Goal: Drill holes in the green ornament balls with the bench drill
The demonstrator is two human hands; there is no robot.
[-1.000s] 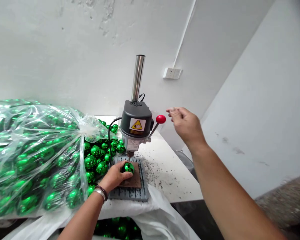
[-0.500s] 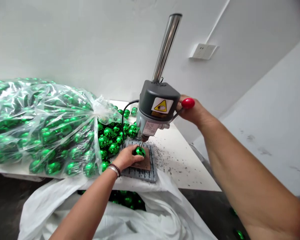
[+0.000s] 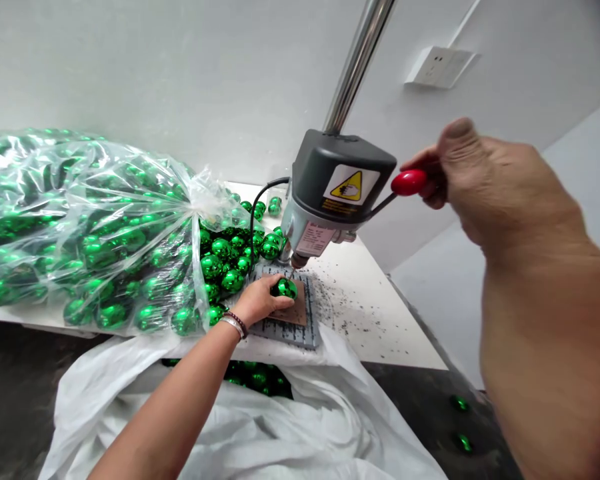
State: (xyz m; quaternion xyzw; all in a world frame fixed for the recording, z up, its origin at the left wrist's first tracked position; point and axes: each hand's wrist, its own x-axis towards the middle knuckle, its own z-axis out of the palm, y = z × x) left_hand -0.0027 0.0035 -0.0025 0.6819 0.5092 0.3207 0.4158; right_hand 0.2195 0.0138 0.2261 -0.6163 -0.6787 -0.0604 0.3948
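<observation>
My left hand (image 3: pixel 259 303) is closed on a shiny green ball ornament (image 3: pixel 287 288), thumb and fingers at its sides. The ball rests on a brown pad (image 3: pixel 296 315) over the grey, slotted base (image 3: pixel 307 339) of a small bench drill press (image 3: pixel 347 170). Just above the ball are the drill chuck (image 3: pixel 299 261) and its thin bit; I cannot tell whether the bit touches it. My right hand (image 3: pixel 473 173) has its fingers curled at the red knob (image 3: pixel 409 183) of the press lever, thumb raised. Part of the right fingers is hidden.
Left of the press lies a clear plastic bag (image 3: pixel 95 220) full of green balls, some loose by its mouth. Dark shavings litter the white table (image 3: pixel 380 313). A white sack (image 3: pixel 280 433) with green balls hangs in front. Two balls (image 3: pixel 463 442) lie on the floor.
The lever knob and my right hand have swung up and to the right, toward me. My left hand still holds the ball on the pad. The view has shifted slightly.
</observation>
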